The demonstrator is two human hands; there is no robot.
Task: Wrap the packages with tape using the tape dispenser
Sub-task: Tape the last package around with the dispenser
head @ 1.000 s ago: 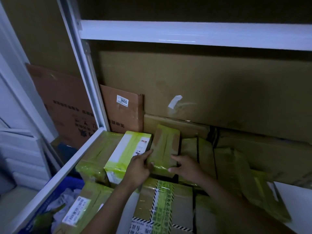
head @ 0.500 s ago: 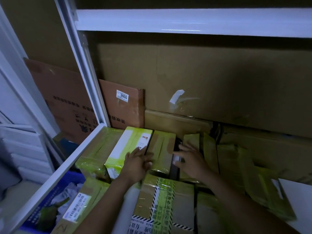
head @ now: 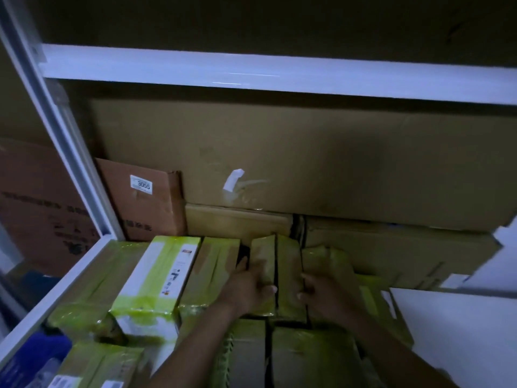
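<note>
Two arms outstretched, left hand point(head: 247, 288) and right hand point(head: 328, 296) gripping packages point(head: 263, 254)

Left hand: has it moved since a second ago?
Yes. The left hand has moved right, away from the white box it touched, and now grips a narrow taped package.

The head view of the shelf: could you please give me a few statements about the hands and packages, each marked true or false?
1. The left hand grips a narrow taped package. True.
2. The right hand holds a tape dispenser. False: it holds none and touches a neighbouring package.
3. A brown box labelled 3055 stands at the back left. True.
4. The white box with yellow-green tape lies right of both hands. False: it lies left of them.
</note>
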